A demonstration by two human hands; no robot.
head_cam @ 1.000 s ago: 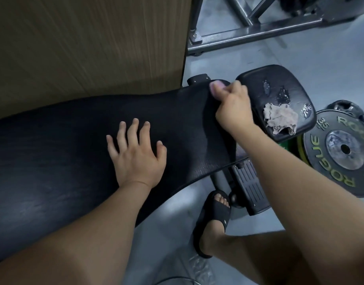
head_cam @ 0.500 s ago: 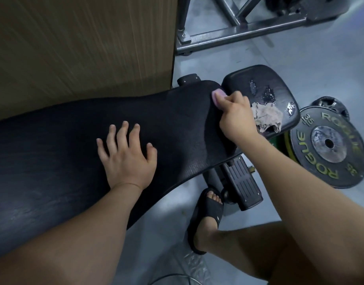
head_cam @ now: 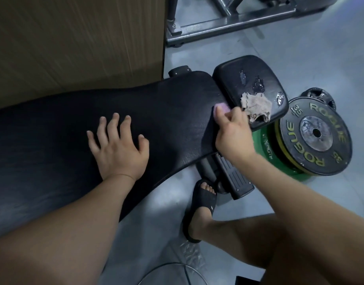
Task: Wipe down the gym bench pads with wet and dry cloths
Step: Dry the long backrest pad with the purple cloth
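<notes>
Wiping judged mid-way: pink cloth (head_cam: 221,109) pinched in right hand (head_cam: 232,132) at right end of bench pad (head_cam: 53,130); left hand (head_cam: 119,149) laid flat, empty; seat pad (head_cam: 234,79), beige cloth (head_cam: 257,110) parked there, left undone.

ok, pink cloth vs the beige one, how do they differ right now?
The pink cloth is gripped in the right hand and pressed on the end of the back pad; the beige cloth lies loose on the seat pad. Pink is mostly hidden under that hand; beige is crumpled in plain view. Both sit on black bench pads.
</notes>
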